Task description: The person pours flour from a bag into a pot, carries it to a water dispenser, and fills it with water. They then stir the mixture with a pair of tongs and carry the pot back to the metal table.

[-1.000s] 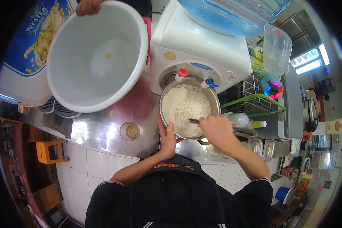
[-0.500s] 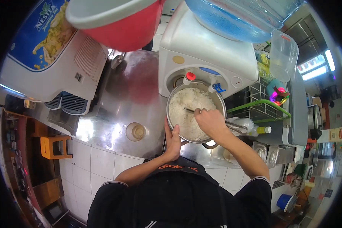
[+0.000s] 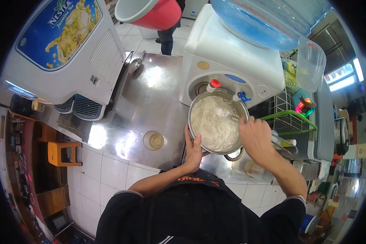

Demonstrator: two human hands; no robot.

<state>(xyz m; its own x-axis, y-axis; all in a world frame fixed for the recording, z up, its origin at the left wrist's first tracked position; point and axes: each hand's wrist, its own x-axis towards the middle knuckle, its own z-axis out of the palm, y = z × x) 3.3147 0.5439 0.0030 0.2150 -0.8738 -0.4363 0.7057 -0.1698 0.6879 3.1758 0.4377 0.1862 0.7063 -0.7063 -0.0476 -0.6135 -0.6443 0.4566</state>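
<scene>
A round metal pot (image 3: 192, 137) with a loop handle stands under the taps of the water dispenser, holding a heap of white, flour-like powder (image 3: 212, 120). My left hand (image 3: 194, 151) grips the pot's near left side, thumb by the rim and fingers along the outer wall. Over the right rim, my right hand (image 3: 254, 136) is closed round a metal utensil (image 3: 234, 118). Its lower end reaches into the powder, so its kind is hidden. A clear cup (image 3: 153, 140) sits on the steel counter to the left.
The white water dispenser (image 3: 236, 53) stands behind the pot, its red tap (image 3: 214, 83) and blue tap (image 3: 243, 96) overhanging it. A Nestea machine (image 3: 85, 69) is at left, with a metal scoop (image 3: 136, 64) beside it. A green-edged rack (image 3: 288, 116) stands right. Someone carries a red bucket (image 3: 162, 16) behind.
My right hand has moved right, from over the middle of the pot to its right rim, with the utensil. The red bucket has moved farther off, and a person's leg now shows behind the counter.
</scene>
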